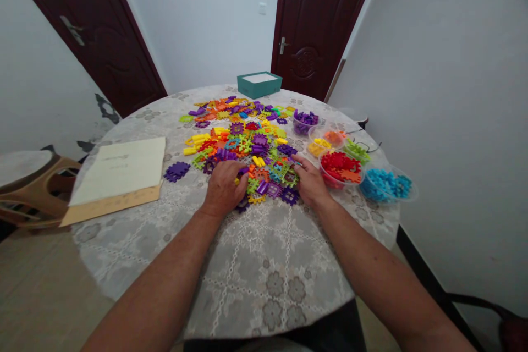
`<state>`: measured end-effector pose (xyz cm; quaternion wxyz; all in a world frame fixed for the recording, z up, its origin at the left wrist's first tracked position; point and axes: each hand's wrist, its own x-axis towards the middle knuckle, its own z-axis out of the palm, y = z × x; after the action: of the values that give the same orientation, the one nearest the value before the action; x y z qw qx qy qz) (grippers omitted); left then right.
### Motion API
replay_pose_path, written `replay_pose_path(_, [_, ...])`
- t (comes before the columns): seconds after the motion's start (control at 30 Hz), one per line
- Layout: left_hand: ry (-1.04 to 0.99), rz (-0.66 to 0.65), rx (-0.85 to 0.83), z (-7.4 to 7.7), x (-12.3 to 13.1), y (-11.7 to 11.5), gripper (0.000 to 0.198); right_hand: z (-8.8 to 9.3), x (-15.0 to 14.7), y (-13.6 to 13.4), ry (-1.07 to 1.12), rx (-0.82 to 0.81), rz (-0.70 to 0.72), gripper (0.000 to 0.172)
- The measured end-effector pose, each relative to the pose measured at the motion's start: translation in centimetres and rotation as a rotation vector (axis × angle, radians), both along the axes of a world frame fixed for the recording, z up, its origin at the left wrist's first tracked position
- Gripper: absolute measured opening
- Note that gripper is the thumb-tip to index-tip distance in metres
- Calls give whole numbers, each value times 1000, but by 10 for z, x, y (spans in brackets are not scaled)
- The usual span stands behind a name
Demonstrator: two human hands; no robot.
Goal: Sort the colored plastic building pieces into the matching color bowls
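A heap of colourful plastic interlocking pieces [260,174] lies on the table between my hands, with purple, green, yellow, orange and red ones mixed. My left hand [225,187] is at the heap's left side, its fingers curled in and closed. Bits of purple and yellow show by its fingertips, but what they grip is hidden. On the right edge of the heap rests my right hand [312,181], fingers apart and reaching forward beside a green square frame piece [290,177]. Nothing is plainly held in it.
Clear tubs of sorted pieces stand at right: purple [305,122], yellow and orange [319,147], red [341,169], blue [383,184]. Green pieces [358,150] sit among them. A teal box [259,86] is at the back; a paper pad [119,170] lies left.
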<state>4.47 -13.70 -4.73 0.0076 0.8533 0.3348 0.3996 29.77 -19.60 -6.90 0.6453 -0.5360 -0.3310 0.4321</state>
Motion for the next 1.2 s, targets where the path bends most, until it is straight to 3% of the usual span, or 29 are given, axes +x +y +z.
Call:
replay_pose_path(0.13, [-6,-44,16,4,2,-6,37,16,-16,-5,238,-25,30,38])
replay_pose_path(0.3, [114,-188,19,10,16,-19,53,24,-33,-11,276,-103,106,34])
replay_pose_path(0.6, [64,-292,3,4,23,-14,27,24,-46,-13,180,-109,249,33])
replay_pose_path(0.87, [-52,-163,-120,9,16,-10,20,20,-18,-10,-175,35,92,36])
replay_pose_path(1.2, [-38,-36,-192,3,11,-4,21,30,-9,-9,149,-28,67,62])
